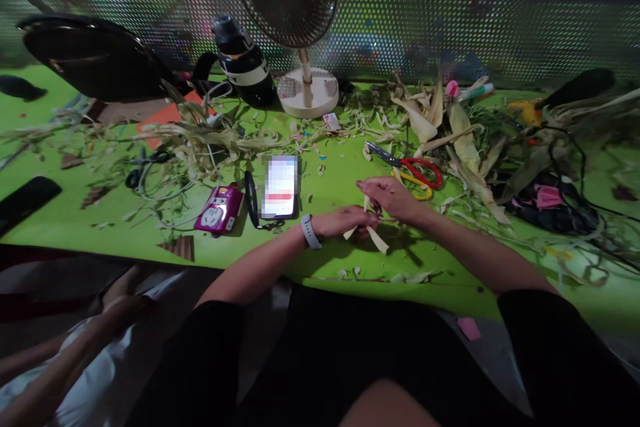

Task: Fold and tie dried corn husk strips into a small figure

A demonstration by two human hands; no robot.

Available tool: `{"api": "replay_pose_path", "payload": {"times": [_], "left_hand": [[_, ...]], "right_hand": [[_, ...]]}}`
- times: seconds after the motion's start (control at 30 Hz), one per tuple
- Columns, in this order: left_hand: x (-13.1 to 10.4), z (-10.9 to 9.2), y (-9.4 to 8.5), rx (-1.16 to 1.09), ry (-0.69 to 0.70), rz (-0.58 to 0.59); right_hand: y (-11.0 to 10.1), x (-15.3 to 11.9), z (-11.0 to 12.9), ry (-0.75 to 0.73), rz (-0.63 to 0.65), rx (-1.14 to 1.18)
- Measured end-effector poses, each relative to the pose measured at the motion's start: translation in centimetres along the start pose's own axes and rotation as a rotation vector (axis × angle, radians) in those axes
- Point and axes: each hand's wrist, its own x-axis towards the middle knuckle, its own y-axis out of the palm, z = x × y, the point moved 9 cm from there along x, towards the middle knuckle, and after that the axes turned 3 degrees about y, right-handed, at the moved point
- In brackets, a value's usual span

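The green table [335, 177] is littered with scraps, among which trimmed pieces could be lost. Loose bits could be scattered if air is driven by the fan [287, 20]. Dry husks [464, 137] are heaped to the right. Scissors [406, 163] are laid just beyond the right hand [393, 197]; knuckles could be nicked by a careless reach. Whether anything is gripped by its curled fingers cannot be told in dim light. Near the table's front edge, a pale husk strip [379, 240] is pinched by the left hand [345, 220]; it could be split by over-hard pulling.
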Motion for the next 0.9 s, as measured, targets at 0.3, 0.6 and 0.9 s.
{"api": "replay_pose_path", "payload": {"times": [0.3, 0.6, 0.9], "left_hand": [[-0.8, -0.4, -4.1, -0.164, 0.107, -0.342], [-1.6, -1.0, -5.5, -0.294, 0.165, -0.516], [-2.0, -1.2, -5.7, -0.25, 0.218, -0.502]], "right_hand": [[-2.7, -0.1, 0.3, 0.028, 0.055, -0.128], [0.2, -1.5, 1.2, -0.045, 0.396, -0.111], [-0.7, -0.4, 0.2, -0.039, 0.196, 0.042]]}}
